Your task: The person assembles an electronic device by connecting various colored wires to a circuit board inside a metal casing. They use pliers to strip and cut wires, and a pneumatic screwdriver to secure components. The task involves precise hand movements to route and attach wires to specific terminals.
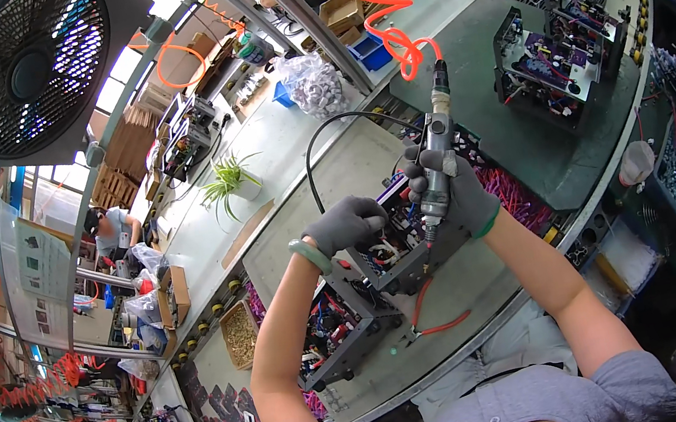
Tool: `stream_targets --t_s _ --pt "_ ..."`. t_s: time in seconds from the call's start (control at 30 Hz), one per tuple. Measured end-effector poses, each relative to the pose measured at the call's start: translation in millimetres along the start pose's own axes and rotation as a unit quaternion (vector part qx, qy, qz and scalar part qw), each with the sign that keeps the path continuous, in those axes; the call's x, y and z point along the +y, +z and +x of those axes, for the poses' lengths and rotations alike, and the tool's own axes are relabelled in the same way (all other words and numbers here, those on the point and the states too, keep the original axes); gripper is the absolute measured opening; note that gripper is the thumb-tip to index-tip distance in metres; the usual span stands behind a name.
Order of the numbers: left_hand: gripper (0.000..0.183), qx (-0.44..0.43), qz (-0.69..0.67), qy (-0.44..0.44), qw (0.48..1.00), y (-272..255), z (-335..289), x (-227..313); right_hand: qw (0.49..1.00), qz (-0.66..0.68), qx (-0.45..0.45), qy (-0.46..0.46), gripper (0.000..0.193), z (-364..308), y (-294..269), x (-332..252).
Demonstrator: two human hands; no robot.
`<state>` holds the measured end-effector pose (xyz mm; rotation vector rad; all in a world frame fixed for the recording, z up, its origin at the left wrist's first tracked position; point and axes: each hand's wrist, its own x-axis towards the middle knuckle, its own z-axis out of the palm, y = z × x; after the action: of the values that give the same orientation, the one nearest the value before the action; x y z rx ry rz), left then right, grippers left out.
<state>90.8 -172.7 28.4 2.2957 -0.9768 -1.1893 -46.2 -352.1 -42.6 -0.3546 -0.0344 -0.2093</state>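
Note:
In my gloved right hand (472, 198) is a grey air screwdriver (437, 183), its bit pointing down at the near side of an open dark metal chassis (417, 258) packed with circuit boards and wires. Whether the bit touches a screw cannot be made out. My gloved left hand (344, 224), a pale green bangle at its wrist, is curled over the left end of that chassis. Anything between its fingers is hidden. A second open chassis (335, 334) stands to the near left. Pliers with orange handles (438, 325) lie on the bench just in front of me.
An orange coiled air hose (392, 37) hangs down to the screwdriver, and a black cable (309, 158) loops behind my left hand. More boards (559, 55) stand on a green mat (514, 163) at right. A screw tray (240, 335) lies left; a fan (33, 73) hangs upper left.

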Motion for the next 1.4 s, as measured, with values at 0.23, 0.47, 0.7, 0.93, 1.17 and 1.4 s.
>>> stream_targets --t_s 0.23,0.47,0.7,0.93,1.17,1.4 --pt "0.019 0.015 -0.014 0.023 1.000 3 3 -1 1.000 -0.010 0.016 -0.003 0.033 0 4 -2" --pt "0.021 -0.002 0.039 0.040 0.998 -7 2 -5 1.000 -0.016 0.008 -0.007 0.030 -2 2 0" --pt "0.030 0.215 0.272 -0.070 0.935 36 -7 16 1.000 -0.014 0.015 -0.008 0.030 -2 5 0" --pt "0.024 0.360 0.195 0.003 0.912 54 -36 -7 1.000 -0.004 0.010 -0.005 0.026 -5 14 -2" --pt "0.037 0.337 0.369 0.037 0.866 70 -52 2 1.000 -0.007 0.016 0.001 0.028 -2 12 -3" --pt "0.021 0.281 0.470 0.173 0.819 48 -35 -12 1.000 -0.005 0.002 -0.020 0.027 -3 11 -1"
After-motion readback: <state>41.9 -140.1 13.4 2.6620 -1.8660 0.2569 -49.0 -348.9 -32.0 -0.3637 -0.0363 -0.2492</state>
